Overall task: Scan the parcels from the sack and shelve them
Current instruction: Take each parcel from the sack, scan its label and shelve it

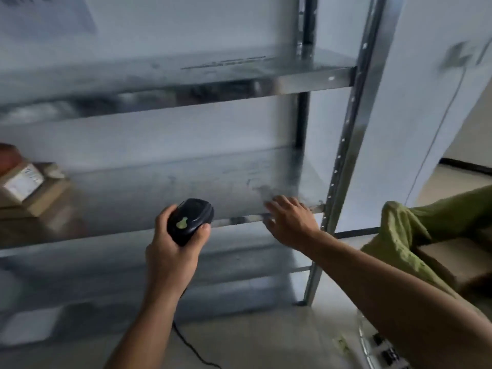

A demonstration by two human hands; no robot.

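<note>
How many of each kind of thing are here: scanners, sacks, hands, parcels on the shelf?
Barcode scanner: 1
Green sack: 1
Hands: 2, left hand, right hand
Cardboard parcels on the shelf: 2 clear, rest too blurred
Total: 6

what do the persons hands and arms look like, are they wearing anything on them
The left hand and right hand are ungloved, with no ring or watch that I can make out through the blur. The left forearm and right forearm are uncovered; no sleeve is in view.
</note>
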